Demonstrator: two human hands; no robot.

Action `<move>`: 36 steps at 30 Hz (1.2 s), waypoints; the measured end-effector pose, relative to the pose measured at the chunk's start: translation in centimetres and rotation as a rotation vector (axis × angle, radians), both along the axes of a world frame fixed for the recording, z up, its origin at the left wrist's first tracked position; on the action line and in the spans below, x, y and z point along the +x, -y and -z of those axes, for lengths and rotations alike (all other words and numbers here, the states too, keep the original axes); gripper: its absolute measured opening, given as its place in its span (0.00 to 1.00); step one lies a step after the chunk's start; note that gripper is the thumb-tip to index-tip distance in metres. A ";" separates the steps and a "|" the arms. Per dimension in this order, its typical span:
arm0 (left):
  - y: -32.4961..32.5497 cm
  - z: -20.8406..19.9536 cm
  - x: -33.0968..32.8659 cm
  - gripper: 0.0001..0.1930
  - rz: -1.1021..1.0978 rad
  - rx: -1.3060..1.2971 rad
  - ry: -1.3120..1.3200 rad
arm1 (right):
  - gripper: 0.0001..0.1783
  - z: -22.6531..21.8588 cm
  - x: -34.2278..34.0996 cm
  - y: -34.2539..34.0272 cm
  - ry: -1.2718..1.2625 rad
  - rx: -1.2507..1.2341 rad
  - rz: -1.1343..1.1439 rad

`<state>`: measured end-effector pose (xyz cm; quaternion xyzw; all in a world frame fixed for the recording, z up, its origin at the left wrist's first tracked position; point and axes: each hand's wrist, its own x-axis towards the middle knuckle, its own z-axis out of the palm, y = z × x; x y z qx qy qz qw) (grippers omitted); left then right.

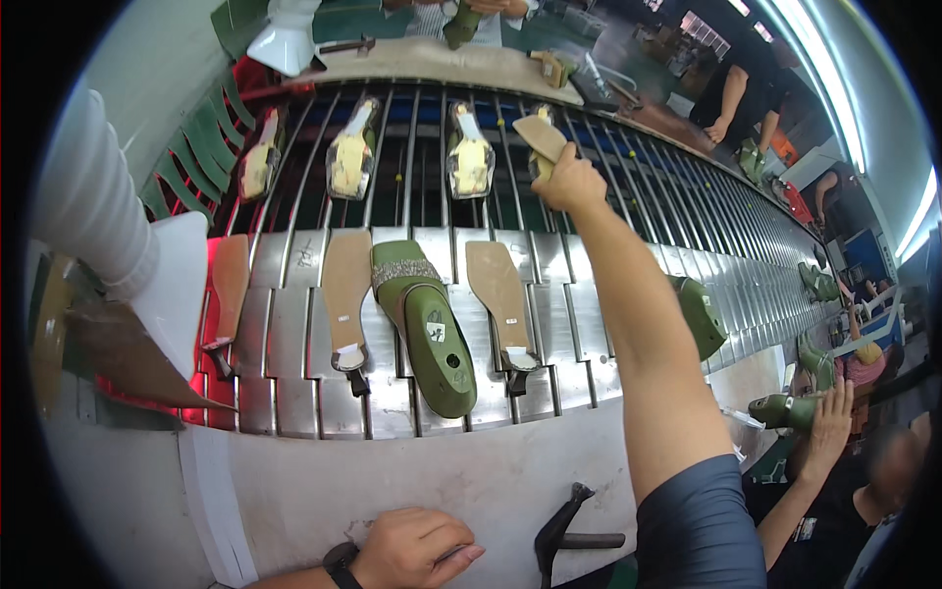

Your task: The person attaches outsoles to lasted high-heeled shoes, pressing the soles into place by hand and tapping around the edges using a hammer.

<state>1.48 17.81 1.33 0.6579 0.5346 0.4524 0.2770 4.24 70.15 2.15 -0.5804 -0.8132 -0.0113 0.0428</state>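
Stretched out over the conveyor, my right hand (572, 180) is closed on the end of a tan shoe sole (539, 135). That sole is above an upturned lasted shoe (542, 167) with a pale yellow bottom, which it partly hides. My left hand (417, 548), with a dark wrist band, rests on the near bench, fingers curled in. What it holds, if anything, is hidden. On the metal slats between my hands lies a green lasted shoe (438, 339) with a glittery strap. Beside it are heeled tan soles (498, 294) (345, 285).
A black hammer (569, 530) lies on the bench (314, 471). More upturned shoes (351, 162) sit on the conveyor rods. A white hose and hood (182, 285) stand at left, over red light. At right, a co-worker's hand (832, 422) touches a green shoe (775, 410).
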 end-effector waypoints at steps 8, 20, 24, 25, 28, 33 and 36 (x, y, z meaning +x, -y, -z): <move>1.2 -1.1 0.9 0.07 -0.020 -0.008 -0.107 | 0.65 1.1 -0.2 1.9 -0.090 0.137 0.080; 2.5 -0.8 1.1 0.17 -0.067 0.028 -0.046 | 0.44 -9.7 9.6 15.1 -0.599 -0.056 0.178; 3.4 -1.2 0.9 0.32 -0.209 0.294 -0.257 | 0.35 -10.9 13.9 29.2 -1.247 -0.545 0.029; 3.5 -1.6 1.1 0.35 -0.280 0.382 -0.360 | 0.32 -10.6 14.9 33.7 -1.389 -0.673 -0.006; 5.0 -4.4 2.1 0.37 -0.338 0.718 -0.820 | 0.33 -8.2 18.3 46.1 -1.726 -1.132 -0.133; 8.1 -3.5 0.9 0.28 -0.477 0.734 -0.813 | 0.23 -1.5 18.5 55.4 -1.652 -1.404 -0.048; 9.6 -4.0 -0.6 0.32 -0.504 0.729 -0.721 | 0.18 2.7 17.2 55.2 -1.842 -1.134 -0.004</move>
